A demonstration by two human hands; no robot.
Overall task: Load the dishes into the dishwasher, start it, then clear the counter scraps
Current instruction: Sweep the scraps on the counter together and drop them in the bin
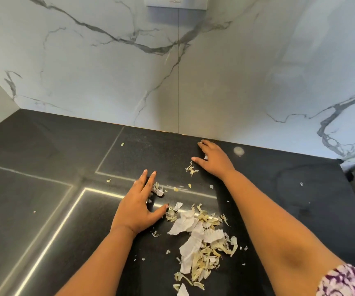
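1. Nearest the camera lies the pile (200,248), a loose heap of pale yellow-green peels mixed with torn white paper, spread on the black desk (44,146) between the two forearms.
2. Strays (191,169) lie beyond the pile toward the wall (215,82), with single flecks scattered wider, to the left of the pile and to its right.
3. Just beyond the pile's left edge, the left hand (137,207) rests flat on the desk, fingers (143,178) straight and spread, thumb reaching toward the pile; a few scraps sit against it, none held.
4. Farther from the pile, near the wall, the right hand (215,160) lies palm down, fingers extended and slightly arched; a small white bit shows beside it, but I cannot tell whether it is pinched.
5. Handling, as I judge it: the scraps are very light, dry, thin and limp; they would slide on the smooth desk and scatter or flutter under a quick move.
6. Pinching single pieces looks slow. Better to sweep with flat hands from the strays inward to the pile, then cup both hands under the pile's outer edges and lift it whole.
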